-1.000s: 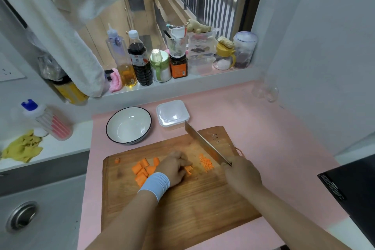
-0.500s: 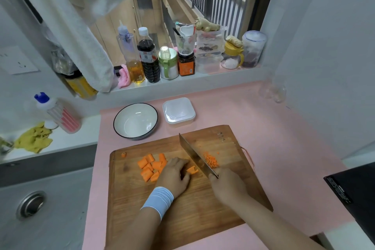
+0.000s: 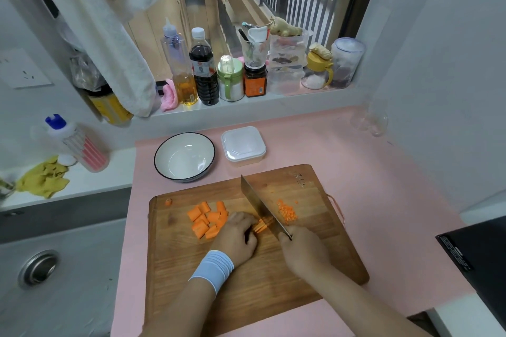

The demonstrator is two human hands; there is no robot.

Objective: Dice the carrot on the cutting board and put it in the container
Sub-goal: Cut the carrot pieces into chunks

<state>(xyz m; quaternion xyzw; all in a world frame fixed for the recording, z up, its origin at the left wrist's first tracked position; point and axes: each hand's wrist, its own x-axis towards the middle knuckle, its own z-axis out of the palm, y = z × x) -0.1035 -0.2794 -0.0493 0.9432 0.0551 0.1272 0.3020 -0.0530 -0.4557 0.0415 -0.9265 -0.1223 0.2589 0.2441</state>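
Note:
A wooden cutting board [image 3: 246, 287] lies on the pink counter. Orange carrot chunks [image 3: 206, 219] sit in a heap at its left middle, and a small pile of diced carrot [image 3: 287, 210] lies to the right of the blade. My left hand [image 3: 236, 236], with a pale blue wristband, holds thin carrot strips [image 3: 262, 226] down with curled fingers. My right hand [image 3: 302, 250] grips the handle of a cleaver [image 3: 260, 206], whose blade rests against those strips. A white square container [image 3: 243, 146] with its lid on stands behind the board.
A white bowl [image 3: 184, 156] with a dark rim sits left of the container. Bottles and jars [image 3: 208, 76] line the window sill. A sink [image 3: 38, 269] lies to the left, a black appliance [image 3: 476, 252] at the right edge. One carrot bit [image 3: 168, 202] lies at the board's far left.
The cleaver has swung in from the right and come down beside my left hand onto the carrot strips. The view has shifted slightly.

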